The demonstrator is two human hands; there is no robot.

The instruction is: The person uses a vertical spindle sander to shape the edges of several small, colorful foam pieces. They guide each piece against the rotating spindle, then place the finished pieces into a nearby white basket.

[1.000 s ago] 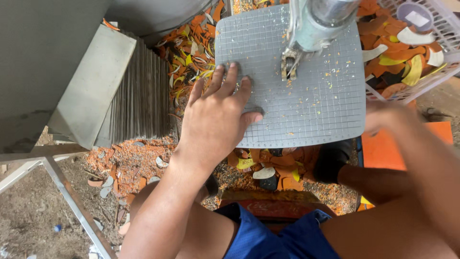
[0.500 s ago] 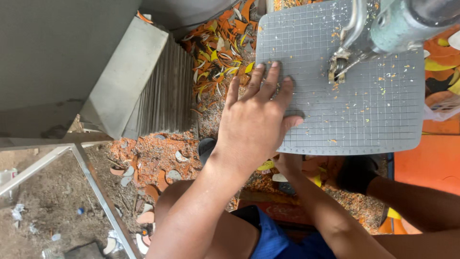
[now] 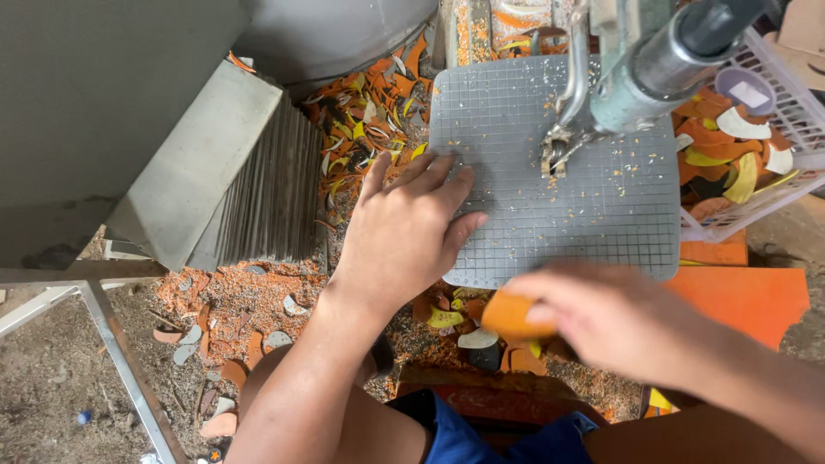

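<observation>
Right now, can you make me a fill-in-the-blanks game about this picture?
1. The left hand lies flat on the gray ____ plate.
2. The right hand holds an ____ piece.
3. The white basket of scraps sits to the ____ of the plate.
4. The scraps piled beyond the left hand are mostly ____ and yellow.

Missing words: grid; orange; right; orange

I see the gridded work table (image 3: 550,198) in the upper middle of the frame, the saw head (image 3: 636,77) above its right part; my left hand (image 3: 404,232) lies flat on the table's lower left edge; my right hand (image 3: 601,318), at lower right just below the table, holds 1 cut piece (image 3: 511,316); the basket of offcuts (image 3: 756,146) sits right of the table; a stack of sheets (image 3: 266,189) stands left; scraps (image 3: 249,309) cover the floor below.
</observation>
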